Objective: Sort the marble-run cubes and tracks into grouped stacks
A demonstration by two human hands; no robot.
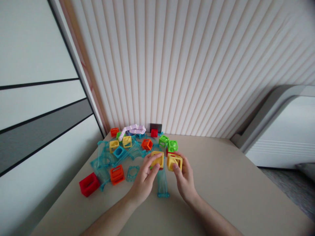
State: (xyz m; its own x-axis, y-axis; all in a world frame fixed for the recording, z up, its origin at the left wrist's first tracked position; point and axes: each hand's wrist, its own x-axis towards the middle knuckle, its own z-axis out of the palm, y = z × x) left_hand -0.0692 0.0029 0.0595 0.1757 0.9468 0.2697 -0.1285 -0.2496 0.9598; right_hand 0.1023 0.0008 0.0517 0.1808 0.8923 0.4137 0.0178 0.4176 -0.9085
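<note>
Between the fingers and thumb of my left hand is a yellow hollow cube block. My right hand grips a second yellow hollow cube block, held close beside the first with a small gap between them. Below and behind the hands, a translucent blue track piece lies on the table. Bits of red and green show just behind the held blocks, partly hidden. Near the left hand lies a flat blue ring-shaped piece.
Left of the hands, translucent blue track pieces lie heaped with an orange cube, a red block and a blue cube. Green cubes stand behind. A lilac folded strip and a black object are near the pleated wall.
</note>
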